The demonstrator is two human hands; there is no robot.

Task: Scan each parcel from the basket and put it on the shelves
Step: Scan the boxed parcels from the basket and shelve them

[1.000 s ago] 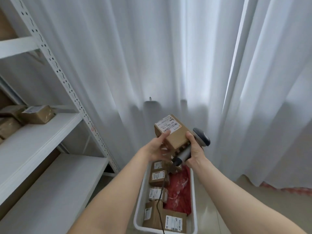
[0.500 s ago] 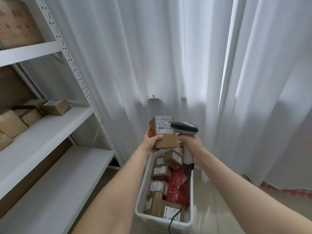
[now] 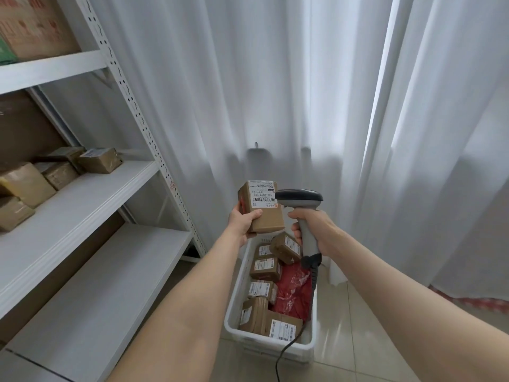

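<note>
The parcel [image 3: 261,208] sits mid-frame, a small brown box with its white label [image 3: 261,194] facing the camera. The left hand [image 3: 243,223] grips it round the lower left corner, thumb on the front face. The scanner [image 3: 300,199] is just to its right, with the dark head nosing up to the label's right edge. I can't tell if they actually touch. The right hand [image 3: 314,230] is wrapped tight round the grey handle.

A second ago that hand was bunched against the parcel with the scanner tipped back behind it. Now the head is level and aimed at the label. Compared with half a second ago, hardly anything has moved. The view has swung left a little, so more of the shelves [image 3: 82,194] shows.

The white basket [image 3: 234,307] stands on the tiled floor [image 3: 358,340] right under both hands. Several more labelled brown parcels [image 3: 265,268] lie along its left side and near end, with a crumpled red bag [image 3: 292,288] on the right. The scanner's cable [image 3: 286,351] hangs down over the near rim.

At the left of the frame, the middle shelf carries a cluster of brown parcels. The top shelf holds a big carton [image 3: 35,26] in the upper left. A white curtain [image 3: 248,78] fills the rest.
</note>
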